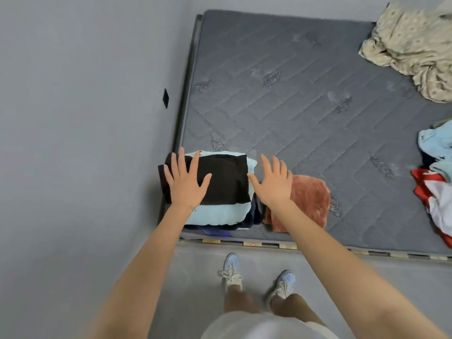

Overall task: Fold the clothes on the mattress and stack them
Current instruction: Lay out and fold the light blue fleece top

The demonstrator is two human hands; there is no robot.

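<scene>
Black garment atop the stack at the near-left corner of the mattress is being pressed by the left grip, spread flat; the right grip is being held spread alongside.

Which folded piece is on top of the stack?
The black one, lying over the light blue piece; the rust-coloured piece lies beside the stack, not on it.

Bedroom: bare mattress, strewn clothes
</scene>
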